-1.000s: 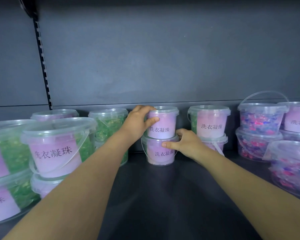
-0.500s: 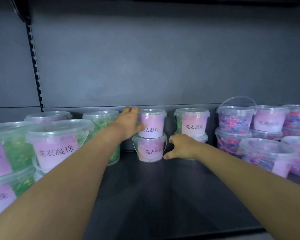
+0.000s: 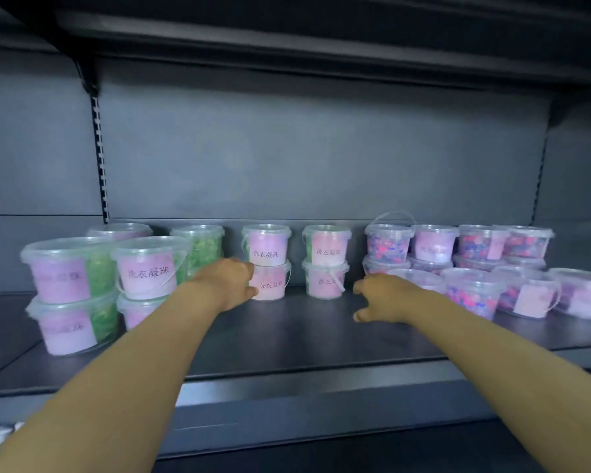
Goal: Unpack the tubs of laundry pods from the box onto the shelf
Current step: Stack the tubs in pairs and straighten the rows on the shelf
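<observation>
Right now both hands are over the shelf (image 3: 287, 343) w/ nothing gripped: left hand (image 3: 231, 285) loosely curled, knuckles just beside or maybe brushing the lower tub (image 3: 270, 281) of the centre stack, contact too blurred to call; right hand (image 3: 379, 298) half-open, fingers spread, apart from any tub, hovering near the mixed-colour tubs (image 3: 471, 291) toward the shelf's right end. Task items sit along the back edge: green tubs (image 3: 72, 268) stacked two-high at the left end, the centre stack w/ its upper tub (image 3: 267, 245), and a second pink stack (image 3: 326, 262) beside it. Risk, prob. the main one: the left hand nudging the lower tub sideways would tip the upper one off, since the stack is narrow and only rests lid-on-base. A sweep by the right hand could likewise shove the low front tubs. Open room is good: the whole front-centre of the shelf is bare up to the front edge, w/ clearance under the upper shelf (image 3: 321, 39). Box not in view.
</observation>
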{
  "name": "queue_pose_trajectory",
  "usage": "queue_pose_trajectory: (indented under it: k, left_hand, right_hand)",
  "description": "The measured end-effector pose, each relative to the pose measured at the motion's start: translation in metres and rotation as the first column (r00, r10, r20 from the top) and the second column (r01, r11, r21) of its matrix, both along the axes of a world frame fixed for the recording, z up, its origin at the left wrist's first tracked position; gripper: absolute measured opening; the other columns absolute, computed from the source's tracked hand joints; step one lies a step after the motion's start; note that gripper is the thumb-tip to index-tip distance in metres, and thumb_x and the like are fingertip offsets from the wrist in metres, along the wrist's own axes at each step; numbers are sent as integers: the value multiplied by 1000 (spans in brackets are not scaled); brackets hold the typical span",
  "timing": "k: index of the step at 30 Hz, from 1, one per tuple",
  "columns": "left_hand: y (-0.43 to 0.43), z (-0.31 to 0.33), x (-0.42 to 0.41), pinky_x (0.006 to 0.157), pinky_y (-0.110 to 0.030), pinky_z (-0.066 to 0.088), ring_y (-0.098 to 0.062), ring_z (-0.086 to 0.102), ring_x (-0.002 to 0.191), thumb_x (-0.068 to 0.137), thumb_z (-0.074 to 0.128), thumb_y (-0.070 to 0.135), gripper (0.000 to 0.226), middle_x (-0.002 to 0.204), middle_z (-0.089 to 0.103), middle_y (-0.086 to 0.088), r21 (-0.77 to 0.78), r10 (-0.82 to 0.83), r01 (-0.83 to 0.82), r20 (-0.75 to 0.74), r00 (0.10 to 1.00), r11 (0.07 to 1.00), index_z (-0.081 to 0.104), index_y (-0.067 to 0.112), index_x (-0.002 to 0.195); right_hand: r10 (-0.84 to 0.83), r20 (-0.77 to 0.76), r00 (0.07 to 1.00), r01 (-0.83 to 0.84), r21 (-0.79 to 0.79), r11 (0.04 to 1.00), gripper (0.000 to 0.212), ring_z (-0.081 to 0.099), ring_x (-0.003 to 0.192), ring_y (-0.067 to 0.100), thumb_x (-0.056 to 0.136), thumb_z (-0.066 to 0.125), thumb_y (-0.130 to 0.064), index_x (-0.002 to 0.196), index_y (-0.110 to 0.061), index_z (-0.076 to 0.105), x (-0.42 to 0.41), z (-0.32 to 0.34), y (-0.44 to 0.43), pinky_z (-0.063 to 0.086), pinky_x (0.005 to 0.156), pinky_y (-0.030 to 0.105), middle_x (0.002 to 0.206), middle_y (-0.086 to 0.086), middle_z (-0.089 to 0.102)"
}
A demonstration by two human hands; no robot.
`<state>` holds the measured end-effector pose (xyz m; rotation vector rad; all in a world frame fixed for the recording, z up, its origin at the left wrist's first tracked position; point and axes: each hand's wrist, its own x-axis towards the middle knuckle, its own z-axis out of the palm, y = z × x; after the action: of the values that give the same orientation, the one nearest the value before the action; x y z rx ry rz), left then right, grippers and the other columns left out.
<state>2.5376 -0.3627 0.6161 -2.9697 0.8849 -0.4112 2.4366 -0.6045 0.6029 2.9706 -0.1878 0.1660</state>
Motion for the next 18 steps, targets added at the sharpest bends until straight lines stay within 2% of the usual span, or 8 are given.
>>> queue_pose_trajectory:
  k: [2, 5, 6, 9, 11, 15, 18]
  left_hand:
    - [3, 5, -29, 99, -37, 42, -28, 48, 118, 94, 45, 36, 38, 124, 51, -12, -1, 9, -9, 6, 1000, 1000, 49, 12, 122]
    - [7, 11, -83, 98, -39, 43, -29, 50, 117, 94, 45, 37, 38, 123, 52, -13, -7, 28, -28, 18, 999, 1000, 49, 11, 121]
    - [7, 13, -103, 98, -39, 43, -30, 50, 117, 94, 45, 37, 38, 124, 52, -14, -11, 35, -35, 21, 999, 999, 49, 10, 121]
    - [5, 15, -166, 97, -40, 44, -30, 51, 114, 95, 43, 37, 37, 122, 54, -14, -27, 41, -40, 43, 998, 999, 50, 10, 120]
    - [1, 15, -206, 95, -39, 44, -31, 51, 113, 95, 42, 35, 35, 121, 54, -14, -35, 39, -37, 59, 998, 999, 50, 9, 117]
    - [-12, 19, -278, 96, -38, 43, -30, 48, 120, 96, 41, 37, 39, 128, 51, -12, -50, 23, -20, 63, 998, 999, 49, 11, 123]
    - [-24, 23, -316, 94, -38, 43, -31, 48, 119, 96, 40, 37, 39, 129, 50, -12, -88, -12, 20, 89, 996, 996, 48, 11, 125]
  right_hand:
    - [-6, 30, 1000, 6, 22, 1000, 48, 52, 111, 25, 87, 59, -41, 124, -10, 52, -31, 8, -1, 45, 91, 34, 124, 9, 54]
    - [-13, 91, 996, 8, 59, 998, 25, 50, 93, 23, 86, 59, -41, 90, -18, 52, -84, 18, 2, 41, 76, 30, 107, 8, 57]
    - [-11, 109, 994, 5, 53, 999, 25, 50, 94, 24, 86, 59, -41, 89, -17, 50, -104, 21, 4, 40, 75, 30, 107, 8, 57]
    - [22, 150, 988, -20, -19, 1000, 38, 52, 110, 28, 87, 59, -39, 111, -9, 55, -166, 28, 8, 44, 85, 34, 119, 10, 58]
    - [26, 170, 985, -16, -62, 998, 44, 51, 116, 28, 88, 58, -38, 123, -11, 54, -207, 34, 9, 44, 89, 34, 125, 10, 56]
    - [-2, 165, 986, 12, -60, 998, 42, 50, 113, 28, 88, 57, -40, 117, -10, 54, -280, 41, 0, 44, 88, 34, 122, 11, 56]
    - [-33, 171, 985, 41, -45, 998, 45, 51, 115, 27, 89, 56, -40, 124, -11, 53, -321, 45, -10, 44, 90, 35, 125, 9, 55]
